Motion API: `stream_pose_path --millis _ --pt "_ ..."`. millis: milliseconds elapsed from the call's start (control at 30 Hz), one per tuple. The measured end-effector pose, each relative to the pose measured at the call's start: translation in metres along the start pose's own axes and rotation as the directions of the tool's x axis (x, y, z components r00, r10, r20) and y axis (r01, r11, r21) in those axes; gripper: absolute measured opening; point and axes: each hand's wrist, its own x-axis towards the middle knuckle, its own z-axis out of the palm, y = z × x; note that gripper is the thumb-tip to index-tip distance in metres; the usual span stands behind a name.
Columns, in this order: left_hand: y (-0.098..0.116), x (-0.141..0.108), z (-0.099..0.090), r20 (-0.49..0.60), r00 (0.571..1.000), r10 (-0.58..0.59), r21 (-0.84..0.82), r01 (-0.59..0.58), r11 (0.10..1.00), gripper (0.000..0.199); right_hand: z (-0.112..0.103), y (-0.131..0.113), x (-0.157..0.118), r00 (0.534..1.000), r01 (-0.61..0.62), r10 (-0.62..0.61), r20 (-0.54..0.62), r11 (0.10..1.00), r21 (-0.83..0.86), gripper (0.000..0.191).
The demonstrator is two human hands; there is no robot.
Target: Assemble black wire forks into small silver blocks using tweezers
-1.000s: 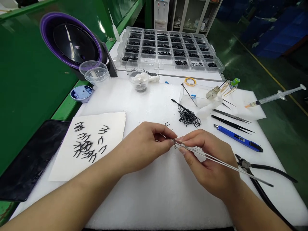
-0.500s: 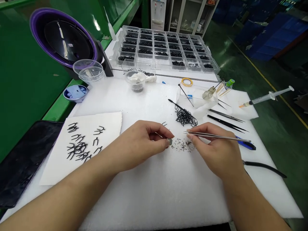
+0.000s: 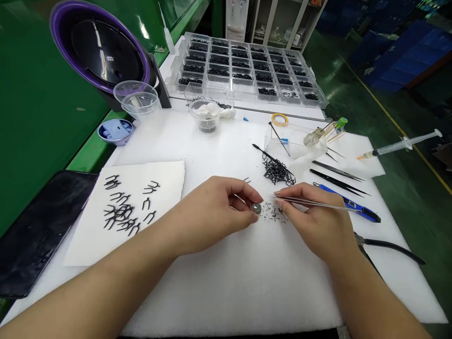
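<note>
Between thumb and fingers, my left hand point(image 3: 226, 212) pinches a small rounded greenish-grey piece point(image 3: 256, 208), whose exact kind I cannot make out. My right hand point(image 3: 314, 216) is closed around metal tweezers point(image 3: 318, 203), their tips pointing left, a short way from the grey piece. Tiny dark bits point(image 3: 275, 213) lie scattered on the white foam sheet point(image 3: 226, 292) between the hands. Just beyond them is a heap of bent black pieces point(image 3: 277, 172). On a white card point(image 3: 83, 245) to the left lie several black fork-shaped pieces point(image 3: 122, 212).
A clear compartment tray point(image 3: 243, 89) of black parts stands at the back. A purple-rimmed round machine point(image 3: 106, 52) is back left. Rightward lie black tweezers point(image 3: 335, 182), a blue tool point(image 3: 367, 213), pliers point(image 3: 391, 244) and a syringe point(image 3: 406, 143). A dark panel point(image 3: 38, 230) is at far left.
The view has shifted slightly. My left hand has turned so more of the grey piece shows. The tweezers stay in my right hand, and more of the blue tool and pliers is visible.
</note>
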Motion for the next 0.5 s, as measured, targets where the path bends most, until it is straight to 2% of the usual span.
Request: stream_pose_path --millis 367,500 --pt "-0.0004 0.0005 0.0025 0.03 1.0 -0.005 0.019 0.005 1.0 0.017 -0.0002 -0.0001 0.0005 1.0 0.0 0.0 0.01 1.0 -0.014 0.006" --pt "0.0005 0.001 0.0033 0.006 1.0 0.002 0.028 -0.002 1.0 0.021 0.0 -0.0006 0.0006 1.0 0.004 -0.004 0.014 1.0 -0.018 0.006"
